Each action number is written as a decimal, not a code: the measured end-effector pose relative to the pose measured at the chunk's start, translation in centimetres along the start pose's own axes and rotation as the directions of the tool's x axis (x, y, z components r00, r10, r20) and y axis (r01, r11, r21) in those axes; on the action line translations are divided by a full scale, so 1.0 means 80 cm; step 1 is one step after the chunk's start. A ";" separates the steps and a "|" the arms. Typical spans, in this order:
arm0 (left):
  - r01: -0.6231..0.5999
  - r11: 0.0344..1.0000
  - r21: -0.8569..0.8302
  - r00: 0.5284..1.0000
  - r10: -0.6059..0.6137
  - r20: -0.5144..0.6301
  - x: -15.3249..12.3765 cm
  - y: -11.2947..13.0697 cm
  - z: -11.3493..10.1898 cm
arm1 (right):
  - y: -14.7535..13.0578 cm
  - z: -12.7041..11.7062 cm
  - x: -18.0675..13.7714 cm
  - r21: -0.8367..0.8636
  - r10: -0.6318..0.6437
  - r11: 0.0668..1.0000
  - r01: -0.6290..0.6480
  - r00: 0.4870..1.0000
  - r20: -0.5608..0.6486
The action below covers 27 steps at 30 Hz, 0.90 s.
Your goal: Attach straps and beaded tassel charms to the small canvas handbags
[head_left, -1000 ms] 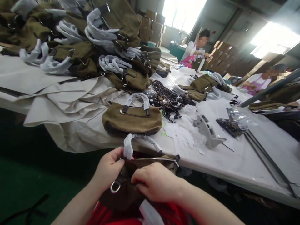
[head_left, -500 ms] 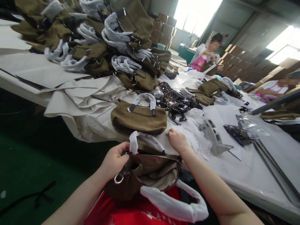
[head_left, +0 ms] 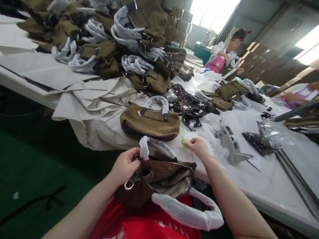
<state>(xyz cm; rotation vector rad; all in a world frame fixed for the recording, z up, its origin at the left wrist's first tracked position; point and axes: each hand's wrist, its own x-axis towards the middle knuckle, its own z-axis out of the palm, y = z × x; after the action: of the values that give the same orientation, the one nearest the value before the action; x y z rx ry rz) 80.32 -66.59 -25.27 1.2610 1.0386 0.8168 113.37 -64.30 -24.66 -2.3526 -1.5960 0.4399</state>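
An olive-brown handbag (head_left: pixel 134 196) lies tilted toward me at the table's edge, its zip mouth open and the pale lining showing. White wrapping covers both of its handles. My left hand (head_left: pixel 127 166) pinches the left end of the bag's rim, close to a metal ring. Between the thumb and fingers of my right hand (head_left: pixel 199 147) is a small yellow-green paper slip (head_left: pixel 185 143), held just above the table to the right of the bag. Directly beyond stands a second, similar handbag (head_left: pixel 151 122) with its wrapped handle upright.
Many olive bags (head_left: pixel 99 56) are piled at the back left. Dark patterned cords (head_left: pixel 185 103) lie tangled behind the second bag. A grey tape dispenser (head_left: pixel 231 146) and a plastic bag of dark patterned pieces (head_left: pixel 260 142) sit at right. Two people work across the table.
My right hand has moved slightly right, and the yellow-green slip now shows in its fingers. My left hand keeps its grip on the bag's rim. The whole view has shifted a little.
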 end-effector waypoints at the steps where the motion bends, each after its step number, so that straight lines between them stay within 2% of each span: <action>1: -0.002 1.000 -0.004 1.000 0.002 -0.001 -0.001 0.000 0.000 | 0.000 -0.004 0.001 0.002 0.010 1.000 -0.010 1.000 0.002; 4: -0.001 1.000 -0.020 1.000 0.001 0.000 -0.001 0.000 0.001 | -0.001 -0.026 -0.001 0.004 0.048 0.999 -0.048 0.999 0.007; 6: 0.005 0.999 -0.032 1.000 -0.005 -0.001 -0.001 -0.002 0.002 | -0.009 -0.047 -0.012 0.020 0.029 0.999 -0.027 0.995 -0.090; 8: 0.011 0.999 -0.043 1.000 -0.011 -0.004 0.000 -0.003 0.003 | -0.026 -0.067 -0.036 0.113 -0.078 0.987 0.114 0.956 -0.283; 10: 0.021 0.998 -0.066 1.000 -0.021 0.002 0.001 -0.003 0.004 | -0.053 -0.077 -0.071 0.258 -0.232 0.901 0.348 0.891 -0.390; 11: 0.029 0.996 -0.082 1.000 -0.028 0.013 0.001 -0.002 0.005 | -0.069 -0.077 -0.089 0.332 -0.333 0.832 0.444 0.879 -0.343; 12: 0.035 0.994 -0.100 0.999 -0.033 0.029 0.001 -0.001 0.006 | -0.085 -0.073 -0.107 0.392 -0.453 0.766 0.509 0.861 -0.233; 13: 0.040 0.992 -0.116 0.998 -0.035 0.046 0.001 0.002 0.007 | -0.100 -0.065 -0.122 0.431 -0.574 0.711 0.557 0.812 -0.103; 14: 0.043 0.991 -0.124 0.997 -0.035 0.065 0.001 0.004 0.007 | -0.114 -0.053 -0.135 0.446 -0.671 0.668 0.596 0.741 0.016; 16: 0.040 0.992 -0.123 0.995 -0.029 0.094 -0.002 0.010 0.009 | -0.136 -0.021 -0.150 0.384 -0.770 0.629 0.676 0.611 0.184; 17: 0.037 0.992 -0.117 0.995 -0.025 0.101 -0.004 0.012 0.009 | -0.144 -0.004 -0.153 0.306 -0.781 0.625 0.718 0.575 0.245; 20: 0.021 0.995 -0.093 0.993 -0.010 0.114 -0.009 0.015 0.008 | -0.159 0.038 -0.152 -0.018 -0.689 0.621 0.784 0.556 0.464; 22: 0.017 0.997 -0.081 0.993 -0.008 0.117 -0.012 0.014 0.007 | -0.164 0.051 -0.150 -0.139 -0.611 0.590 0.795 0.552 0.567; 25: 0.026 0.995 -0.099 0.993 -0.014 0.116 -0.016 0.012 0.007 | -0.165 0.053 -0.153 -0.149 -0.598 0.579 0.802 0.542 0.591; 27: 0.023 0.993 -0.113 0.993 -0.009 0.117 -0.017 0.013 0.011 | -0.164 0.052 -0.158 -0.189 -0.580 0.592 0.784 0.577 0.575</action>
<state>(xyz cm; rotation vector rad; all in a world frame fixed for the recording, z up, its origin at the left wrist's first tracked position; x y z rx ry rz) 80.75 -68.05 -24.05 1.1876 0.8953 0.7702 96.18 -71.17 -22.19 -1.6259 -2.9484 0.5093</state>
